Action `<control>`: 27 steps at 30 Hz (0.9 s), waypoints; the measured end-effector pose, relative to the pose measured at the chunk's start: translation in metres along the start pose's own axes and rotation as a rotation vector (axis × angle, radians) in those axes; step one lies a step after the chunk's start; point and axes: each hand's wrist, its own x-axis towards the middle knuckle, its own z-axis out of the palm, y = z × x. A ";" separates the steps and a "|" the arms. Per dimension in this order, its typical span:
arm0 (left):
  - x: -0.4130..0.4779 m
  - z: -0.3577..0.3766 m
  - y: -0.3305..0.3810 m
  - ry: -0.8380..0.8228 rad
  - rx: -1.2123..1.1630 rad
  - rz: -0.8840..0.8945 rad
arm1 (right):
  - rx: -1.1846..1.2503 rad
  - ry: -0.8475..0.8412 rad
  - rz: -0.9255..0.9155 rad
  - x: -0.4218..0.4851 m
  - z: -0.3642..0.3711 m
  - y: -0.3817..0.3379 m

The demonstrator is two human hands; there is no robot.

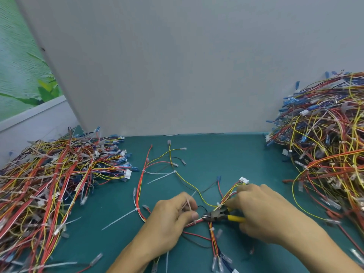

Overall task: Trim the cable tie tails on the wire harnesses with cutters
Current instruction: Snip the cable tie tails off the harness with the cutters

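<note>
No writing can be read anywhere (connectors too small to tell).

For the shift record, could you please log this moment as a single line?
phase: trimming | left hand: grips harness, tie tail between fingers | right hand: grips yellow-handled cutters, nose at harness

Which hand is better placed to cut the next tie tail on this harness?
The right hand: it grips the cutters, whose tip lies next to the harness that the left hand holds.
</note>
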 end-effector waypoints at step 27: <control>0.010 -0.006 -0.002 -0.064 0.055 -0.064 | 0.040 0.031 -0.094 0.006 0.007 -0.007</control>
